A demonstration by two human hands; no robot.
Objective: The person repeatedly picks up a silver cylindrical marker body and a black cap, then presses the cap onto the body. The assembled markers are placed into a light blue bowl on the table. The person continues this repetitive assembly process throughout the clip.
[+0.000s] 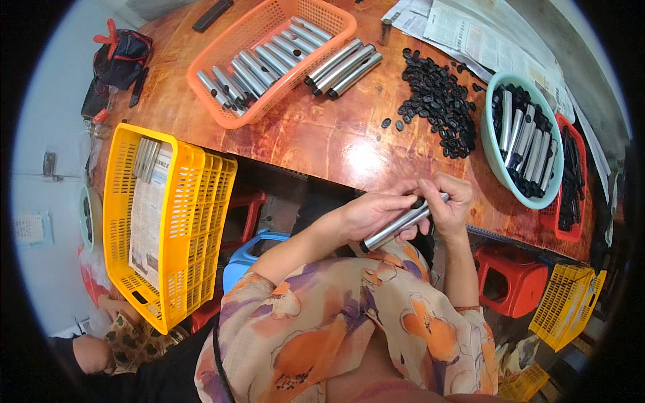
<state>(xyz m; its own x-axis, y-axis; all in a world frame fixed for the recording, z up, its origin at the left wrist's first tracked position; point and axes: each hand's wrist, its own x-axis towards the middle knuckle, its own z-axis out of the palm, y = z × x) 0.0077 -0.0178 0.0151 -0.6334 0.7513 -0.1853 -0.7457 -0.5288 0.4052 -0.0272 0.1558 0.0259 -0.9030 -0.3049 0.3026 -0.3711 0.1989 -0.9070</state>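
Observation:
Close to the table's front edge, a silvery metal tube (393, 230) with a black end slants between my hands. My left hand (368, 213) closes on it from the left, its thumb at a small black piece on the tube's side. My right hand (449, 201) grips the tube's upper end, thumb pressed near that same black piece. Fingers partly hide the tube's middle. Just beyond lies a heap of small black oval parts (437, 101), a few scattered loose. Three similar tubes (344, 67) with black ends rest on the table.
An orange basket (235, 122) of tubes stands at the far left. At the right are a light-green basin (492, 144) of tubes and black parts and a red basket (569, 234) of black pieces. A yellow crate (181, 221) is left; stools (510, 279) stand below.

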